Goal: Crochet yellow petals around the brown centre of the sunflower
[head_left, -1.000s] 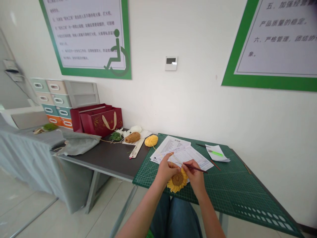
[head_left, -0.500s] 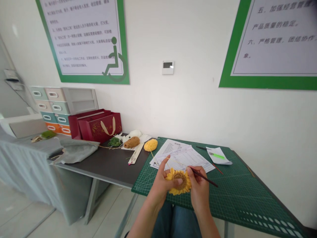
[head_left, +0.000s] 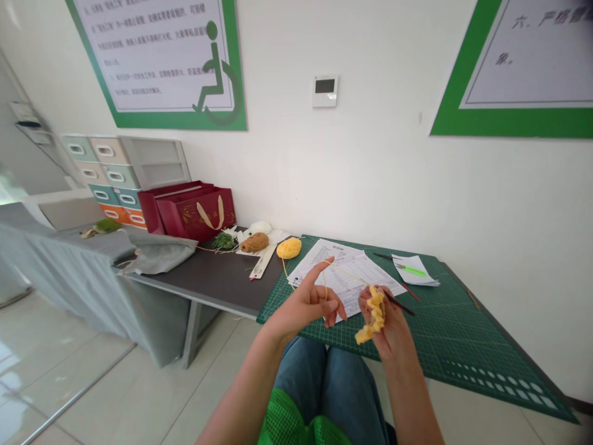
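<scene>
So the crochet flower (head_left: 373,315) looks pretty far along, petals all around as far as I can tell, but yarn (head_left: 324,281) is attached and runs back to the yellow ball (head_left: 289,248) at 11 o'clock on the desk (head_left: 222,284). Left hand (head_left: 308,303): fingers spread loose, strand looped over the raised index. Right hand (head_left: 391,324): fingers pinched on the flower, seen edge-on, plus the hook (head_left: 399,303) poking toward 3 o'clock.
</scene>
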`<control>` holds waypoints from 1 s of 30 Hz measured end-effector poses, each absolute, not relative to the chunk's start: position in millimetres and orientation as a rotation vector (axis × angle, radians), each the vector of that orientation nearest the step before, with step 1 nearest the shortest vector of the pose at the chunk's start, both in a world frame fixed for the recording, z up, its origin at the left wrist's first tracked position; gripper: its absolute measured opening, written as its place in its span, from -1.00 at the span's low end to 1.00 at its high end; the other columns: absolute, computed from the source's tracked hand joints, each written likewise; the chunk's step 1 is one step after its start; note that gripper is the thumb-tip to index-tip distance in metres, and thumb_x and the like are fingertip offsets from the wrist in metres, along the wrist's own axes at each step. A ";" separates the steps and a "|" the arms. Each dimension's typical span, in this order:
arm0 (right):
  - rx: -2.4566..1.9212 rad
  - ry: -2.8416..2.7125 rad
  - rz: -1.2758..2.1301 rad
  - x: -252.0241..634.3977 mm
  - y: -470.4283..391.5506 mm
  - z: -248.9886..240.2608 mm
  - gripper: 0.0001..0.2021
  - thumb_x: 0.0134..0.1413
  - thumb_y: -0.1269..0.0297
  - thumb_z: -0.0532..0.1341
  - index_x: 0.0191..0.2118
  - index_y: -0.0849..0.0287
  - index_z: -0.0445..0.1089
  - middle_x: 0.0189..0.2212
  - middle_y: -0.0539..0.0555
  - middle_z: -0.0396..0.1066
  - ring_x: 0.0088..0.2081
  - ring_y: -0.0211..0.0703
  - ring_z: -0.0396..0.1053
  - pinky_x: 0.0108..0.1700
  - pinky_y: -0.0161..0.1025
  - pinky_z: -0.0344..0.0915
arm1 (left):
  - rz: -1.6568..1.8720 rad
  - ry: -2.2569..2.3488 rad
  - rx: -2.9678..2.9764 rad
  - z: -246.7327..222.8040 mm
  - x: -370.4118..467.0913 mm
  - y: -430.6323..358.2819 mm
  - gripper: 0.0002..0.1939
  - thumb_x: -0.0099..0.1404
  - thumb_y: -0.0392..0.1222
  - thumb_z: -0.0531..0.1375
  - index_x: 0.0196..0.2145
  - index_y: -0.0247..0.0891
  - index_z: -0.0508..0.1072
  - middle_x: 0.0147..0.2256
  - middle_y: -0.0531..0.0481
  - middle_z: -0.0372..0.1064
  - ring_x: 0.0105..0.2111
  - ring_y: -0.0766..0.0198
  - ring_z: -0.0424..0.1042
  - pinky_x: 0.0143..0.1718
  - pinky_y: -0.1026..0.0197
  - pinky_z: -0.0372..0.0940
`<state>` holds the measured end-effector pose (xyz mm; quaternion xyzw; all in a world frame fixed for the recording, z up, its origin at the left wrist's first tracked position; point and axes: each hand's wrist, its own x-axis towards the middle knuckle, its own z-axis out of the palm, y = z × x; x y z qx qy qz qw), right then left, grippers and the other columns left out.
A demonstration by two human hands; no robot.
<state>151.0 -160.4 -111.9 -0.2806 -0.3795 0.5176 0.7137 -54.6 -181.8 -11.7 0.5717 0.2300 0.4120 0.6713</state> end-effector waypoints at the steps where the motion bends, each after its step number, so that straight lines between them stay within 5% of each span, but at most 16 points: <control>1: -0.606 -0.835 1.179 152.0 -157.2 -113.8 -0.64 0.35 0.13 0.27 0.16 0.16 0.41 0.10 0.17 0.46 -0.01 -0.01 0.51 0.00 0.04 0.52 | 0.939 0.528 1.290 -12.2 -51.6 -181.7 0.07 0.24 -0.06 0.44 0.49 -0.15 -0.09 -0.38 -0.04 0.56 -0.48 0.25 0.38 -0.38 0.17 0.25; 11: -0.475 -0.819 1.359 163.8 -153.4 -113.4 -0.66 0.35 0.13 0.26 0.14 0.15 0.42 0.09 0.17 0.47 -0.02 -0.03 0.51 -0.02 0.02 0.53 | 1.139 0.557 1.296 -10.8 -24.9 -205.6 0.12 0.21 -0.13 0.46 0.50 -0.13 -0.12 -0.33 0.00 0.50 -0.32 0.20 0.43 -0.18 0.11 0.28; 16: -0.490 -0.881 1.322 162.3 -158.4 -109.8 -0.67 0.36 0.12 0.26 0.12 0.16 0.43 0.06 0.16 0.49 -0.06 -0.05 0.52 -0.06 -0.01 0.54 | 1.315 0.614 1.300 -9.1 -22.8 -203.8 -0.11 0.24 -0.18 0.45 0.41 -0.03 0.15 -0.27 0.10 0.35 -0.34 0.35 0.23 -0.18 0.23 0.18; 20: -0.558 -0.957 1.174 157.9 -163.3 -105.4 -0.69 0.36 0.14 0.26 0.12 0.15 0.43 0.07 0.16 0.48 -0.06 -0.06 0.52 -0.05 -0.02 0.53 | 1.262 0.586 1.349 -2.0 -35.5 -196.6 -0.59 0.43 0.08 0.24 0.07 -0.25 0.49 -0.29 0.01 0.42 -0.32 0.24 0.42 -0.25 0.14 0.37; 24: -0.664 -1.043 0.931 155.8 -178.3 -92.1 -0.72 0.34 0.19 0.28 0.07 0.20 0.44 -0.02 0.12 0.51 -0.13 -0.10 0.53 -0.11 -0.06 0.54 | 1.305 0.745 1.467 -1.5 -51.5 -189.1 -0.64 0.46 -0.02 0.24 0.09 -0.26 0.47 0.03 -0.15 0.49 -0.10 0.07 0.54 -0.09 -0.08 0.49; 30: -0.739 -1.197 0.631 149.9 -190.7 -60.9 -0.91 0.17 0.29 0.42 -0.25 0.15 0.54 -0.32 0.01 0.50 -0.26 -0.18 0.49 -0.22 -0.24 0.45 | 1.398 1.037 1.565 -12.2 -60.5 -186.1 -0.65 0.44 -0.09 0.26 0.12 -0.22 0.47 0.17 -0.18 0.40 0.06 -0.01 0.47 0.04 -0.17 0.44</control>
